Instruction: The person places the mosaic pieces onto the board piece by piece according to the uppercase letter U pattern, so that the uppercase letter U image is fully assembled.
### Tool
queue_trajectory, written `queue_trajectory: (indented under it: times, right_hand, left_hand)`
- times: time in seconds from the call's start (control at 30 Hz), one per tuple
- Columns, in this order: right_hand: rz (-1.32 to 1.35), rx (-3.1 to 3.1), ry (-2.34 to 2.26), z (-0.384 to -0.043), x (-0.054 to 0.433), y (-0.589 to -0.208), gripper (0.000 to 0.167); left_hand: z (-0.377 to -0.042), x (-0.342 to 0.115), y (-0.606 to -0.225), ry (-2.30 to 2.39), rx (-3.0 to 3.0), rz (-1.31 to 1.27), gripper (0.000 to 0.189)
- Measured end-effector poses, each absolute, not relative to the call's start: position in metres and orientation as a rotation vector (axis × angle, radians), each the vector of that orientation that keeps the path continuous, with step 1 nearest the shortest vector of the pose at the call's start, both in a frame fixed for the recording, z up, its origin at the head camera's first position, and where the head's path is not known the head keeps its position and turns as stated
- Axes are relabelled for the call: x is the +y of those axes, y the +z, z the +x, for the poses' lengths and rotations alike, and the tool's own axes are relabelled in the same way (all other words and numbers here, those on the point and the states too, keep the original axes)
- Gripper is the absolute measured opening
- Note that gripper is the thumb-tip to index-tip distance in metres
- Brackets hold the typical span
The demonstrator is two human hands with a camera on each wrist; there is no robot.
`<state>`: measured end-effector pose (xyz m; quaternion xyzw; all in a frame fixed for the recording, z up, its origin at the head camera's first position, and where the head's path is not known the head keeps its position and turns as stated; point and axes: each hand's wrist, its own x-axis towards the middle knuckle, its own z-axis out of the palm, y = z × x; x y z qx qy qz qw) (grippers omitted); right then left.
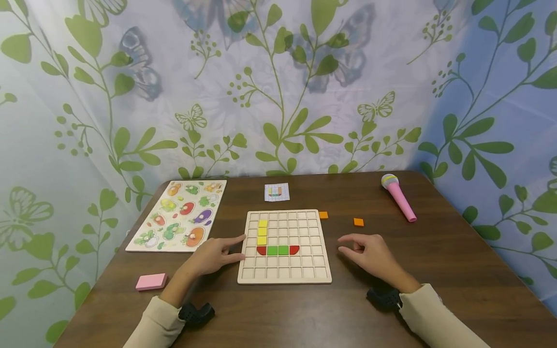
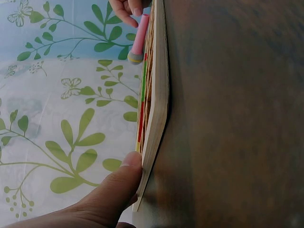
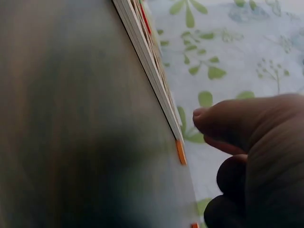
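A wooden grid board (image 1: 285, 277) lies flat on the table. Three yellow square tiles (image 1: 262, 232) form a column in it, above a row of two green squares (image 1: 278, 250) between two red rounded pieces (image 1: 294, 250). My left hand (image 1: 213, 257) touches the board's left edge with extended thumb and index finger; in the left wrist view the thumb (image 2: 124, 175) meets the rim. Right of the board, my right hand (image 1: 372, 253) holds nothing, its fingers loosely bent. One orange tile (image 1: 323, 215) sits by the board's upper right corner; another orange tile (image 1: 359, 222) lies farther right.
Behind the board is a small card (image 1: 276, 192) printed with a coloured grid pattern. A vegetable puzzle board (image 1: 180, 210) occupies the back left, and a pink block (image 1: 151, 282) lies nearer on that side. The pink toy microphone (image 1: 399, 198) rests at the back right.
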<state>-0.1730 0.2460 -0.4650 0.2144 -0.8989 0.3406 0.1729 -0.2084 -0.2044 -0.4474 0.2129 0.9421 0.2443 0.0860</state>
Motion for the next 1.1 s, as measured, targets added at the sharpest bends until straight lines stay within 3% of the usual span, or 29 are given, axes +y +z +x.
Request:
queue_trajectory:
  times: [1.1]
  right_hand:
    - [0.49, -2.783, 0.842, -0.172, 0.314, -0.455, 0.027]
  left_hand:
    - [-0.207, -0.203, -0.444, 0.71, 2.813, 0.652, 0.066]
